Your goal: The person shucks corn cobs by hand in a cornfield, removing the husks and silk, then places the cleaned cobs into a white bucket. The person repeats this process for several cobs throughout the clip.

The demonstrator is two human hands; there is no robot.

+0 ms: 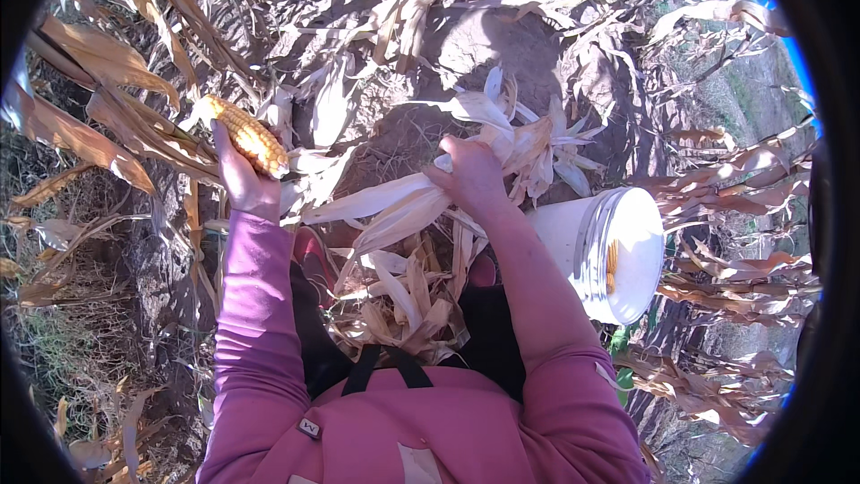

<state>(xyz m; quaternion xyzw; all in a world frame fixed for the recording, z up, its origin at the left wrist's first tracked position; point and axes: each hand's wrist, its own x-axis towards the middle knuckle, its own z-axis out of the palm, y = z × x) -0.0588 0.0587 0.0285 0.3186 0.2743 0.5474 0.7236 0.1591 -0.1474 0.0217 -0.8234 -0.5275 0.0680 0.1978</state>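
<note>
In my left hand (244,181), out to the left, lies a bare yellow ear of corn (244,134), tilted, its kernels facing up. My fingers wrap beneath it and are mostly hidden. My right hand (470,172) is closed around a bunch of pale dry corn husks (511,139) near the middle. Long husk leaves spread from that fist toward the upper right, and others trail to the lower left. Whether anything sits inside the bunch is hidden by the leaves and my fingers.
A white bucket (573,233) stands right of my right forearm, with yellow corn (612,267) visible inside. Loose husks (403,305) pile between my legs and shoes. Dry corn stalks (134,116) rise at the left, and more dry leaves (735,188) line the right side.
</note>
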